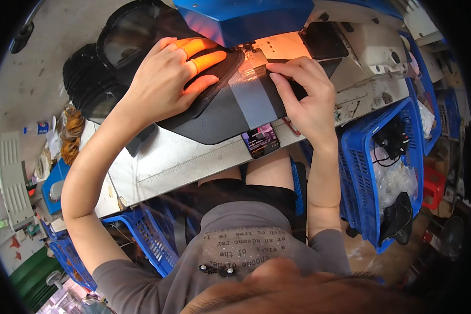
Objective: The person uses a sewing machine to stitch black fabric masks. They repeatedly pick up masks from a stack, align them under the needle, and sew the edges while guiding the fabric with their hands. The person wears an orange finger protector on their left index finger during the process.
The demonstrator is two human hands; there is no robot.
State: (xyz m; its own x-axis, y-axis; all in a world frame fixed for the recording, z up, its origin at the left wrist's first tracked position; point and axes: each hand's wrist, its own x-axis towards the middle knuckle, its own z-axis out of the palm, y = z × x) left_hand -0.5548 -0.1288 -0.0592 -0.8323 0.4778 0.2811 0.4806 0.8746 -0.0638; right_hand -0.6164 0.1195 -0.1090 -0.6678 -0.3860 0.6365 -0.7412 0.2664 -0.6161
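Note:
A black fabric piece (220, 112) with a grey strip (251, 97) across it lies on the sewing machine table (157, 157). My left hand (167, 83) presses flat on the fabric's left side, fingers spread toward the needle area (248, 49). My right hand (306, 97) rests on the fabric's right side, fingertips pinching its edge near the strip. The blue sewing machine head (240, 18) stands just beyond both hands, lit by an orange glow.
A phone (260, 140) with a lit screen lies at the table's near edge. A blue plastic crate (358, 157) with dark items and clear bags stands at right. Another blue crate (141, 235) sits at lower left. Stacked black pieces (89, 83) lie left.

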